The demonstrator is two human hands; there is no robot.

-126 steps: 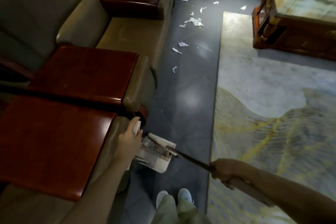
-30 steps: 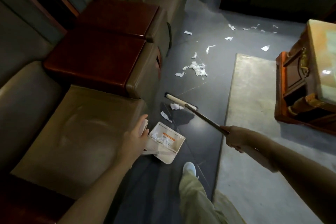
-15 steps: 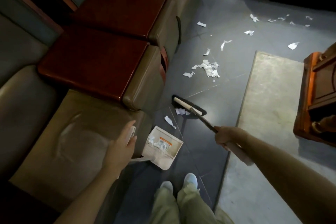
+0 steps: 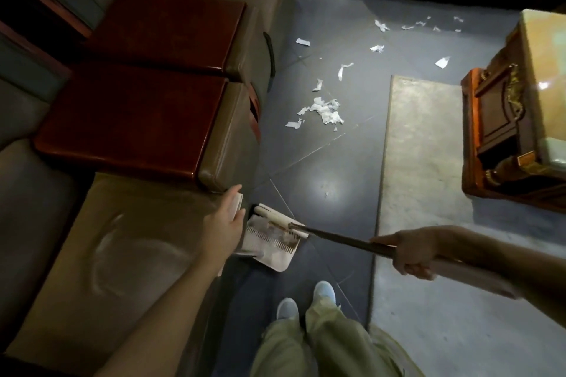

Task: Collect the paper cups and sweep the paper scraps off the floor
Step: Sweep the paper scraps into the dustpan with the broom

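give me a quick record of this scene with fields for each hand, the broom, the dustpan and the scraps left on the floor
left hand: holds the dustpan handle, beside the sofa
right hand: grips the broom shaft
broom head: at the mouth of the dustpan
dustpan: on the dark floor, pale scraps inside
loose scraps: one pile plus scattered bits farther ahead, between sofa and rug
paper cups: none in view

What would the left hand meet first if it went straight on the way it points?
Probably the sofa armrest, at its front corner just ahead of the left hand, though depth is unclear.
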